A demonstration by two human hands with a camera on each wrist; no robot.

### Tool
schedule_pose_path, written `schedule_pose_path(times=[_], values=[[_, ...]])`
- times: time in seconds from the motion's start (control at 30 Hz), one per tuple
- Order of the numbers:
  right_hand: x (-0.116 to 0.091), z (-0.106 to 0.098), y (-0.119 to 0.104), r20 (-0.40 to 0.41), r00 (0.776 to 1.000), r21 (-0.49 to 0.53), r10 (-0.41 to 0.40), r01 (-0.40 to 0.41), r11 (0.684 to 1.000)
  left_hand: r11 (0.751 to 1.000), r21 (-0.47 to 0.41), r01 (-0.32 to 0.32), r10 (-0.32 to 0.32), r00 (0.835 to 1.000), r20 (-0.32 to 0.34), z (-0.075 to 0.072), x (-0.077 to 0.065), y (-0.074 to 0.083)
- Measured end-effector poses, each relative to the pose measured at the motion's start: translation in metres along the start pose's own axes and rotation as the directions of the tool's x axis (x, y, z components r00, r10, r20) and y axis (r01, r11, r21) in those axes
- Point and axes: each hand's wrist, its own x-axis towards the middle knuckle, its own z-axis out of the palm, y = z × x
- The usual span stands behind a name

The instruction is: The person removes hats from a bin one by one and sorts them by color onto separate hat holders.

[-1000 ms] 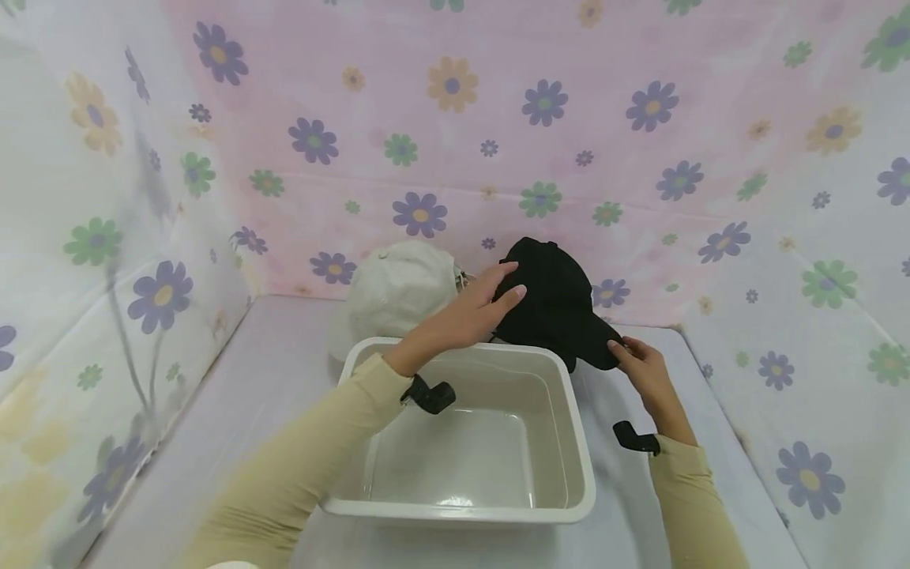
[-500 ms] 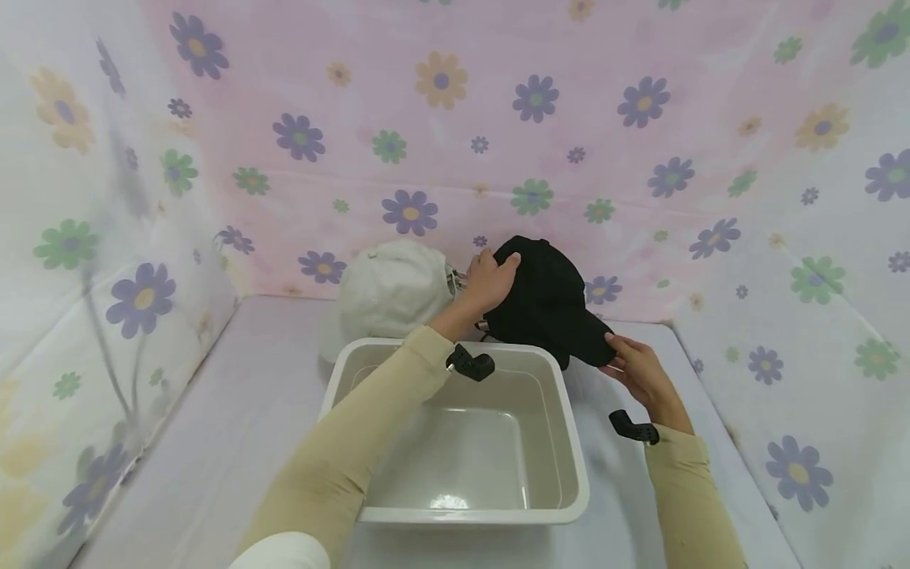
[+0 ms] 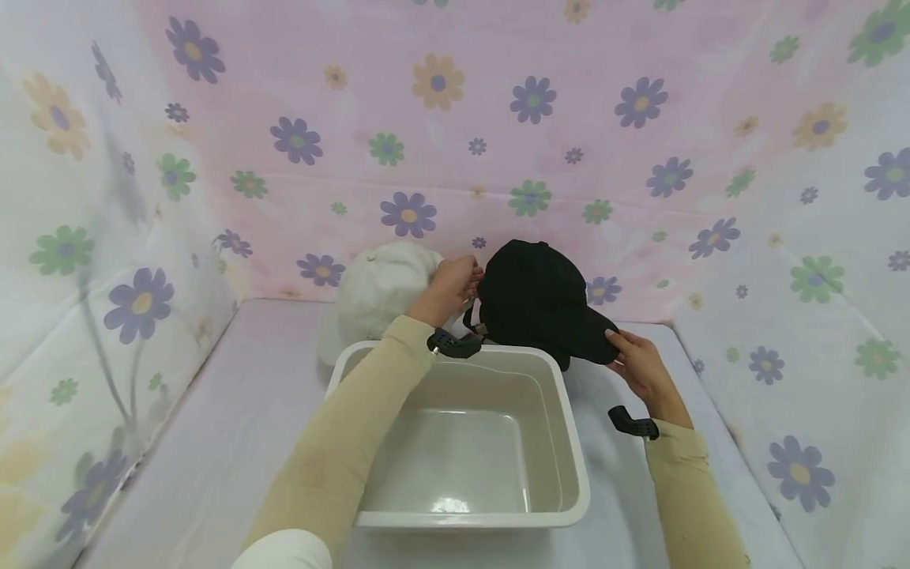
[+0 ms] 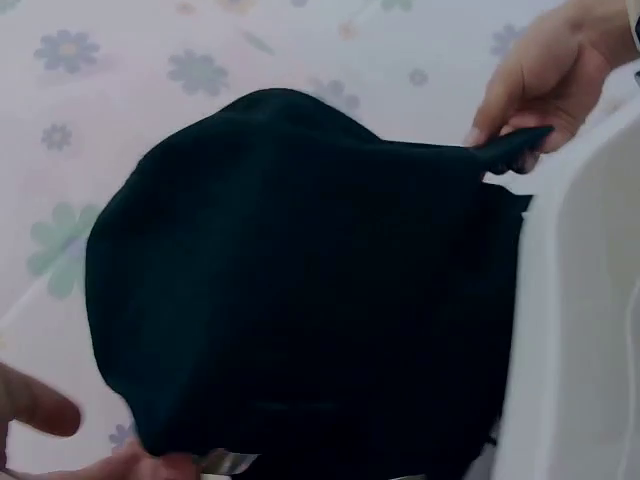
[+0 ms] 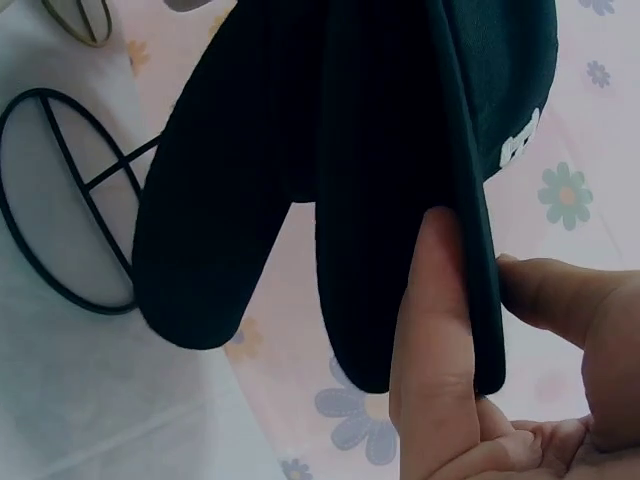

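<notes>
A black cap (image 3: pixel 533 292) stands behind the basin, its brim toward the right. My right hand (image 3: pixel 643 367) pinches the brim's tip, thumb on top and index finger (image 5: pixel 435 330) underneath. White lettering (image 5: pixel 520 140) shows on the crown's front. Another dark brim (image 5: pixel 210 260) hangs beside it in the right wrist view. My left hand (image 3: pixel 451 284) is at the back of the black cap, by its strap; the thumb (image 4: pixel 40 405) is spread away and a finger lies right at the cap's lower edge. A white cap (image 3: pixel 384 288) sits just left, partly covered by that hand.
An off-white plastic basin (image 3: pixel 469 520) stands in front of the caps, under my left forearm. A black wire ring base (image 5: pixel 60 275) rests on the white-covered table (image 3: pixel 249 411). Flower-printed cloth walls (image 3: pixel 455 142) enclose the back and sides.
My left hand reached onto the black cap's rear, then drew back left toward the white cap. My right hand has kept its pinch on the brim.
</notes>
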Motion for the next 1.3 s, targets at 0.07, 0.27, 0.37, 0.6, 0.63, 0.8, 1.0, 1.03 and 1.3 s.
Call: schedule_pose_path(times=[0.07,0.27,0.37,0.6,0.63,0.8,1.0,1.03,1.3], values=[[0.002,0.0,-0.003,-0.005,1.0,-0.016,-0.003,0.003,1.0,0.999,0.006,0.048,-0.048,0.998,0.032,-0.001,0.002,0.002],[0.005,0.0,-0.007,0.0,1.0,-0.029,0.001,-0.001,1.0,0.982,-0.019,0.19,-0.186,0.975,0.119,-0.004,0.01,0.008],[0.006,0.0,-0.008,-0.003,1.0,-0.046,-0.002,0.002,0.999,0.973,-0.016,0.229,-0.224,0.963,0.15,-0.005,0.013,0.01],[0.009,0.002,-0.013,-0.004,1.0,-0.061,-0.015,0.014,0.998,0.965,-0.133,0.225,-0.194,0.957,0.215,-0.003,0.019,0.008],[0.01,0.002,-0.015,-0.011,1.0,-0.073,-0.018,0.018,0.997,0.97,-0.134,0.203,-0.171,0.961,0.218,-0.002,0.019,0.007],[0.012,0.006,-0.022,-0.045,0.998,-0.158,-0.051,0.043,0.986,0.988,-0.119,0.102,-0.071,0.967,0.246,-0.001,0.017,0.001],[0.013,0.006,-0.029,-0.079,0.995,-0.233,-0.055,0.035,0.972,0.998,0.049,-0.045,0.03,0.964,0.265,-0.003,0.005,-0.01],[0.014,0.006,-0.029,-0.085,0.995,-0.249,-0.051,0.029,0.968,0.993,0.097,-0.07,0.043,0.966,0.256,-0.003,0.003,-0.013],[0.022,-0.001,-0.02,-0.101,0.995,-0.323,0.001,-0.034,0.946,0.923,0.372,-0.103,0.072,0.993,0.094,0.008,0.001,-0.023]])
